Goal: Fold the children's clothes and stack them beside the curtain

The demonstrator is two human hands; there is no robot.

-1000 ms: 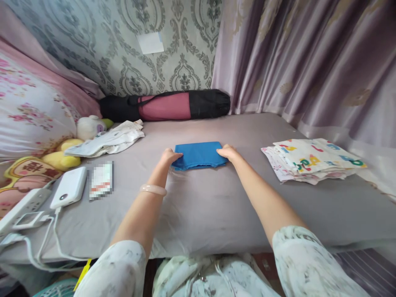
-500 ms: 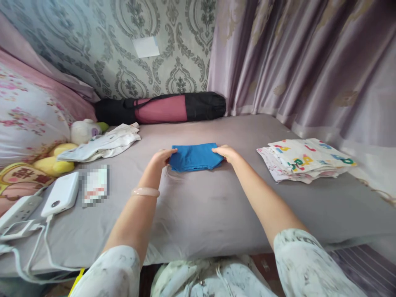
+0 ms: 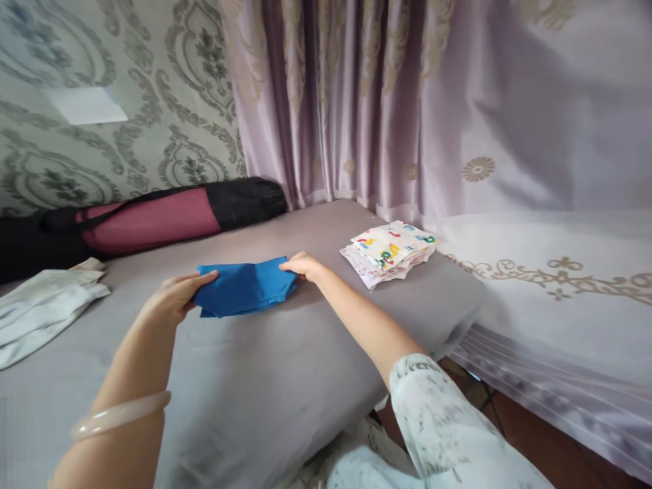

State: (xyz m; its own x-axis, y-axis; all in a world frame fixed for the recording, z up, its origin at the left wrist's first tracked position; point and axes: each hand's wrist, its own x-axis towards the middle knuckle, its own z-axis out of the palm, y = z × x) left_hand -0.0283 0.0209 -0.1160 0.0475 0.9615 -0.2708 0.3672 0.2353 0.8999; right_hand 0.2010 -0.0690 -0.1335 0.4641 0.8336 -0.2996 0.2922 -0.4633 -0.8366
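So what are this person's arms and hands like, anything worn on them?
The left hand and right hand are bare, with no gloves or visible rings. A smooth, pale pinkish bangle circles the left wrist. The right upper arm has a short white sleeve with a grey marbled print.

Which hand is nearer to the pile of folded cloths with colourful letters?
Right. The right hand grips the blue cloth at the end toward the pile; the left hand grips its other end, farther away.
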